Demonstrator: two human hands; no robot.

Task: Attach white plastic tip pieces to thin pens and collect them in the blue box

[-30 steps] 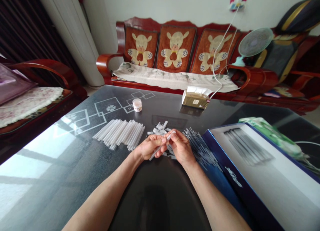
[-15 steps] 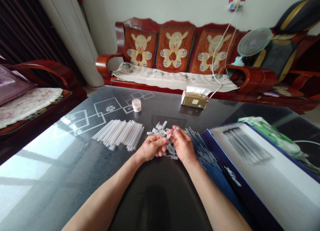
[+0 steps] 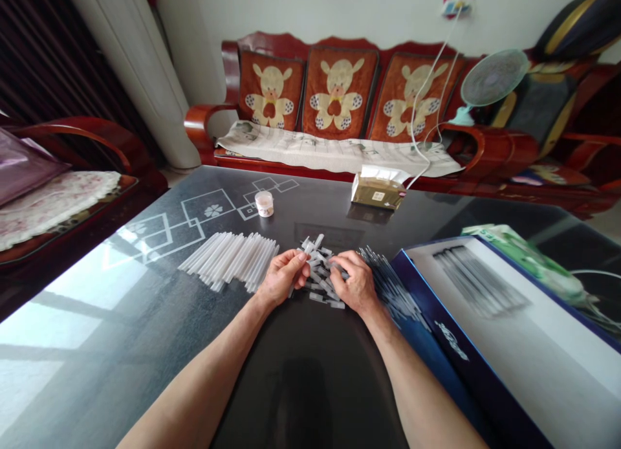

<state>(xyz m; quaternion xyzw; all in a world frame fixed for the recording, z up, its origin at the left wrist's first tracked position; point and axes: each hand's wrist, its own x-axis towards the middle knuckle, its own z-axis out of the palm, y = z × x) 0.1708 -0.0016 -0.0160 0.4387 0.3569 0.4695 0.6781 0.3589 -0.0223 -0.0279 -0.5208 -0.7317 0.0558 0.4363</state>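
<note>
My left hand (image 3: 281,275) is closed, with thumb and forefinger pinching a small translucent plastic piece (image 3: 307,247) at the left edge of a loose pile. That pile of short clear-and-grey plastic pieces (image 3: 320,284) lies on the table between my hands. Over its right side is my right hand (image 3: 356,282), fingers bent and thumb apart from the forefinger, the tips at the pieces. Left of my left hand lies a row of whitish translucent tubes (image 3: 233,258). Thin dark rods (image 3: 391,287), like pen refills, are heaped just right of my right hand.
A blue-rimmed white box (image 3: 514,345) with more dark rods (image 3: 478,281) stands at the right, a green package (image 3: 528,261) behind it. Farther back are a small lidded tub (image 3: 264,204) and a tissue box (image 3: 378,189). A wooden sofa (image 3: 204,122) stands beyond the dark table (image 3: 145,326).
My hands, together over the pile before, have moved apart. The left has shifted left with a small piece in its pinch; the right has lowered onto the right side of the pile.
</note>
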